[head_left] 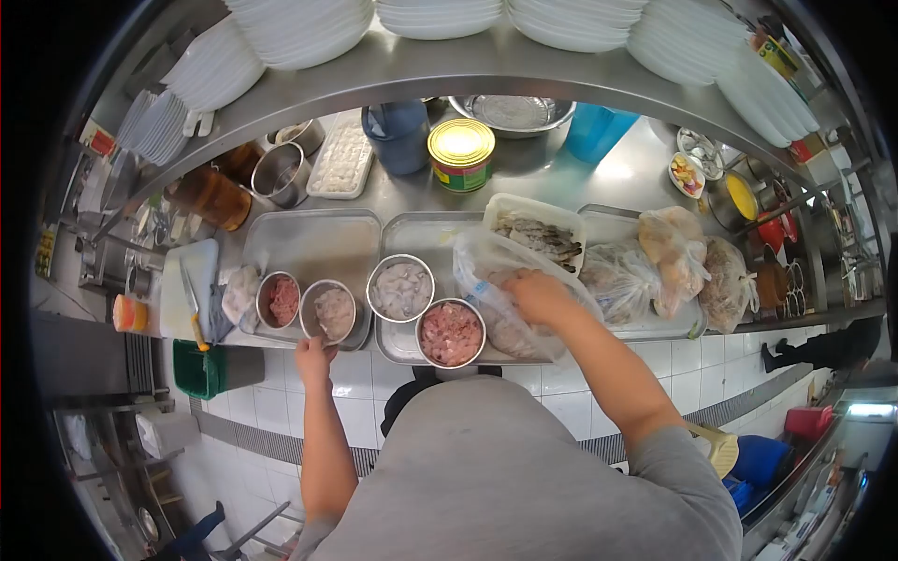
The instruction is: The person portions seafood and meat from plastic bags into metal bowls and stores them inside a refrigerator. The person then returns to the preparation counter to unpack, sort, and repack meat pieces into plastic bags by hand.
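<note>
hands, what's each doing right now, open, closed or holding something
Left hand: looks closed on the near rim of the second bowl from left.
Right hand: at the clear bag, fingers partly hidden; grip cannot be told.

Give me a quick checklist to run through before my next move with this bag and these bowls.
1. Left hand on the pale-meat bowl: ok, fingers at its near rim.
2. Right hand at the plastic bag: ok, though whether it grips any contents I cannot tell.
3. Pink-meat bowl upright: ok.
4. Shrimp tub clear of the bag: cannot tell, they overlap in this view.
5. Knife fully on the cutting board: not ok, its handle pokes past the near edge.
</note>
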Action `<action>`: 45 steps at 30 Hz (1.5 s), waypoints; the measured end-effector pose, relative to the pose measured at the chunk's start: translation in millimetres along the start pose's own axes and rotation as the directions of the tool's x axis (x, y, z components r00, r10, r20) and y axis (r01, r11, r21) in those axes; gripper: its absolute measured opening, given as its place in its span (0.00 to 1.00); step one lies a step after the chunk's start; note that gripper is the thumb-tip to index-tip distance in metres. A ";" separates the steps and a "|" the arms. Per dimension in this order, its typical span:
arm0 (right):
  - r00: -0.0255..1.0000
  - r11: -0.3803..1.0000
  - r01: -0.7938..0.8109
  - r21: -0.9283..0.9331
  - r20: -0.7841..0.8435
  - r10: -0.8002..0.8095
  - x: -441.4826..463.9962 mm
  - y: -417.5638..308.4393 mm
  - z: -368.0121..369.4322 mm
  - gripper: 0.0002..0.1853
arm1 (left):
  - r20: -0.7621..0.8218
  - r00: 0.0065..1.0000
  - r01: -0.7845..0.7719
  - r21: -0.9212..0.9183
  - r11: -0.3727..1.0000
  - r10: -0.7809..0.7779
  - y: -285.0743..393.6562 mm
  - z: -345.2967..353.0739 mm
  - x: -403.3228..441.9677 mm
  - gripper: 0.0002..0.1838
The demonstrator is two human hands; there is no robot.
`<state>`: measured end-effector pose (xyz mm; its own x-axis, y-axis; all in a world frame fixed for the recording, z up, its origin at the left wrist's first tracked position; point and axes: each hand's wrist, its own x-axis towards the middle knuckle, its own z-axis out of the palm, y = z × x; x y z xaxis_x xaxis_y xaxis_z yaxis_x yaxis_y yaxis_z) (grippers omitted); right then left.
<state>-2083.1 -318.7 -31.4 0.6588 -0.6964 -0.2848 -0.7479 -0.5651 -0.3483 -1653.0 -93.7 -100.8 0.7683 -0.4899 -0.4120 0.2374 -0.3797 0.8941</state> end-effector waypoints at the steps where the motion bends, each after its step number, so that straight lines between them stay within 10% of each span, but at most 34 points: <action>1: 0.993 0.994 0.078 -0.077 -0.077 -0.084 0.4 -2.8 0.8 0.35 | -0.012 1.000 -0.026 0.055 0.998 0.027 2.7 -3.1 -6.3 0.09; 6: 0.991 0.985 0.085 -0.150 -0.088 -0.099 9.1 -29.5 9.7 0.45 | 0.076 0.993 -0.082 -0.076 0.994 0.088 41.2 -5.2 -44.9 0.07; 8: 0.992 0.997 0.023 -0.068 -0.122 -0.031 20.3 -24.6 24.4 0.30 | 0.157 0.976 -0.134 -0.103 0.986 0.149 63.5 3.1 -64.5 0.05; 15: 0.995 0.980 -0.029 -0.197 0.088 0.047 24.0 -22.4 18.9 0.27 | 0.405 0.897 -0.149 -0.094 0.984 0.175 112.9 57.4 -113.7 0.05; 18: 0.997 0.997 0.050 -0.060 -0.052 -0.053 -1.9 -17.7 4.5 0.28 | 0.555 0.815 -0.165 -0.047 0.985 0.163 128.7 85.2 -132.4 0.07; 24: 0.876 0.882 -0.147 0.449 -0.356 0.327 -40.5 -1.3 3.3 0.25 | 0.643 0.751 -0.275 0.093 0.957 0.153 121.3 125.3 -139.4 0.07; 29: 0.730 0.531 0.146 0.835 -0.453 0.512 -47.5 6.4 -15.4 0.20 | 0.666 0.740 -0.279 0.169 0.945 0.099 116.1 146.0 -146.0 0.08; 35: 0.728 0.262 0.498 0.826 -0.563 0.390 -64.4 -78.3 -88.0 0.22 | 0.729 0.681 -0.334 0.225 0.915 0.070 114.3 164.6 -158.6 0.08; 36: 0.728 0.262 0.500 0.826 -0.564 0.390 -64.3 -85.7 -89.5 0.22 | 0.746 0.663 -0.345 0.234 0.909 0.060 117.6 168.3 -161.2 0.07; 38: 0.813 0.804 0.280 0.524 -0.575 0.091 -65.5 -95.9 -89.5 0.24 | 0.757 0.648 -0.365 0.214 0.906 0.083 117.8 174.4 -165.6 0.06; 43: 0.777 0.875 0.269 0.403 -0.628 0.050 -76.3 -96.4 -82.7 0.20 | 0.726 0.647 -0.594 0.289 0.751 0.233 118.8 174.4 -165.0 0.06; 45: 0.764 0.805 0.158 0.572 -0.588 0.267 -86.9 -75.9 -92.8 0.20 | 0.701 0.681 -0.572 0.326 0.753 0.214 113.6 168.5 -163.7 0.08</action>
<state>-2091.1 -256.3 102.6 0.2552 -0.9428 0.2145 -0.4513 -0.3123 -0.8359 -1851.9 -188.8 38.7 0.1571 -0.9645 -0.2122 -0.4547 -0.2613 0.8515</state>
